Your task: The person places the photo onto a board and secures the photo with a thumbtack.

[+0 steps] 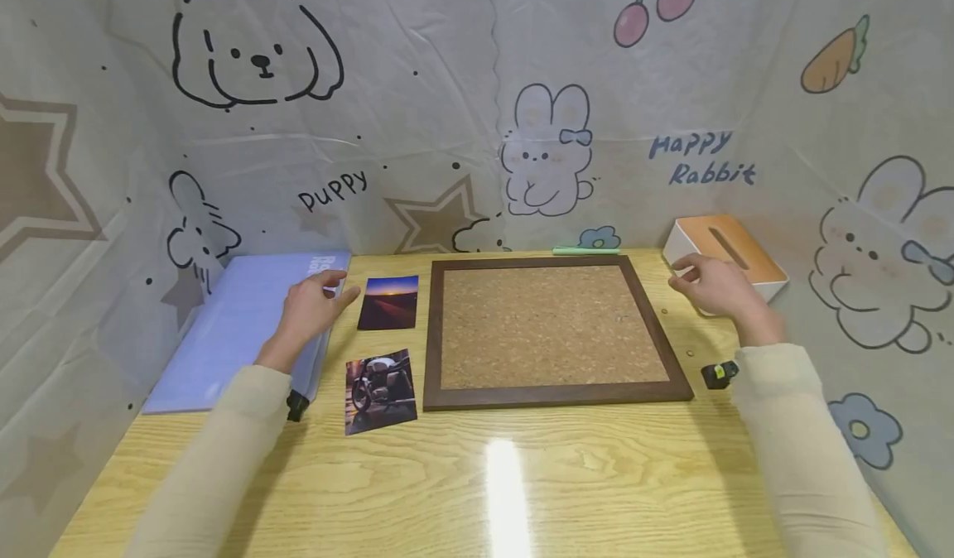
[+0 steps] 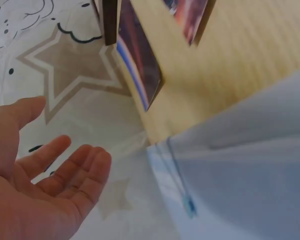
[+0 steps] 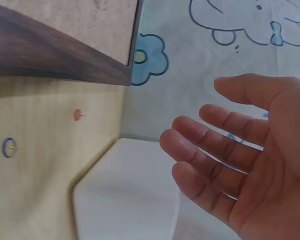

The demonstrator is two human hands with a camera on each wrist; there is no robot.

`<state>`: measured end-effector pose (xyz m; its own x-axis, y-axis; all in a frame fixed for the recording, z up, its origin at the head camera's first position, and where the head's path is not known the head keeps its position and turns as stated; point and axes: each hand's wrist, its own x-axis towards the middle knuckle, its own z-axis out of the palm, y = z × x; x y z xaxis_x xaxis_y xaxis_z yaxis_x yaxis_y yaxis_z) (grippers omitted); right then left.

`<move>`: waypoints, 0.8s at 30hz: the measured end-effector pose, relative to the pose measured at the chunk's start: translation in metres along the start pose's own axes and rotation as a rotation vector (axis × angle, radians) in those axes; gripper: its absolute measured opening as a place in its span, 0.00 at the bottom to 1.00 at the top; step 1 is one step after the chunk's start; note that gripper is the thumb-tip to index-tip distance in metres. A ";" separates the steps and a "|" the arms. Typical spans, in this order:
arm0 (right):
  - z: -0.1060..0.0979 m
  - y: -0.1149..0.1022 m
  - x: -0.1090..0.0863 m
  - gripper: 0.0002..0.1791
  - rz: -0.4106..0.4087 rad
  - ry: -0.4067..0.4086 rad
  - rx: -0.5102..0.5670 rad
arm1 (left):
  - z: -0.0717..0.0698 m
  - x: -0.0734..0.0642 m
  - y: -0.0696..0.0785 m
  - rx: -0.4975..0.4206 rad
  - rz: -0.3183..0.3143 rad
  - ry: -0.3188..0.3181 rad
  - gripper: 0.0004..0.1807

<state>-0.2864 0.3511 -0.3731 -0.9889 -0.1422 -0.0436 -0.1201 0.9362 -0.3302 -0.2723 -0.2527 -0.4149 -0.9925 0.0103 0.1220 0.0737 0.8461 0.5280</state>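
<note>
My left hand (image 1: 307, 310) hovers over the right edge of a pale blue folder (image 1: 224, 334), fingers loosely bent and holding nothing. Just right of it lies a sunset photo (image 1: 388, 303), with a motorcycle photo (image 1: 381, 392) nearer the front. In the middle lies a cork board (image 1: 551, 326) with a dark brown frame. My right hand (image 1: 715, 286), also relaxed and holding nothing, is in front of a white box with a wooden slotted lid (image 1: 753, 252). Between board and box lie a red thumbtack (image 3: 77, 115) and a blue thumbtack (image 3: 9, 147).
A light green pen-like stick (image 1: 586, 251) lies behind the board's far edge. Printed curtains (image 1: 432, 119) close off the back and sides of the wooden table (image 1: 596, 475). Black wrist cameras (image 1: 719, 374) are worn near both sleeves.
</note>
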 end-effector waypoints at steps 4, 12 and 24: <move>0.009 0.008 0.000 0.25 0.008 -0.003 0.031 | 0.009 0.000 -0.001 -0.016 -0.004 0.014 0.30; 0.023 0.020 0.003 0.22 0.036 -0.006 0.126 | 0.023 0.000 -0.003 -0.069 -0.034 -0.006 0.31; 0.039 0.035 0.003 0.23 0.086 -0.044 0.324 | 0.039 0.000 -0.011 -0.164 -0.119 -0.118 0.32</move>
<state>-0.2903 0.3709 -0.4216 -0.9886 -0.0878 -0.1222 0.0042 0.7958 -0.6056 -0.2769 -0.2409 -0.4534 -0.9989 -0.0140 -0.0439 -0.0396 0.7473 0.6634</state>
